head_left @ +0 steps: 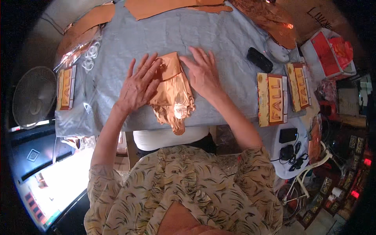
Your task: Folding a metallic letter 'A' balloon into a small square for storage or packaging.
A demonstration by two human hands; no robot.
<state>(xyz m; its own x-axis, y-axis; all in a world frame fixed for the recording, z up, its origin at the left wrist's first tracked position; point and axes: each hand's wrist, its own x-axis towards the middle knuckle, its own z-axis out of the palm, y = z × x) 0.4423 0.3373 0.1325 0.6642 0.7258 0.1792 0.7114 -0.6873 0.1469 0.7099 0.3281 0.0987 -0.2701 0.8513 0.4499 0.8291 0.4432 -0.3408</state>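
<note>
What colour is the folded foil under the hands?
Shiny copper-orange foil, seen in the head view.

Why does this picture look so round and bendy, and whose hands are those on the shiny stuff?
The picture comes from a small wide camera worn on a person's head, looking down. That kind of lens bends straight edges near the rim, so the table looks curved. The hands belong to that person. The left hand lies flat on a piece of folded shiny copper foil, and the right hand presses beside its other edge. Neither hand grips it; the fingers are spread. The foil rests on a grey cloth covering the table. Nearby lie flat yellow packets, a black oblong object and more copper sheets. A white fan stands on the left.
</note>
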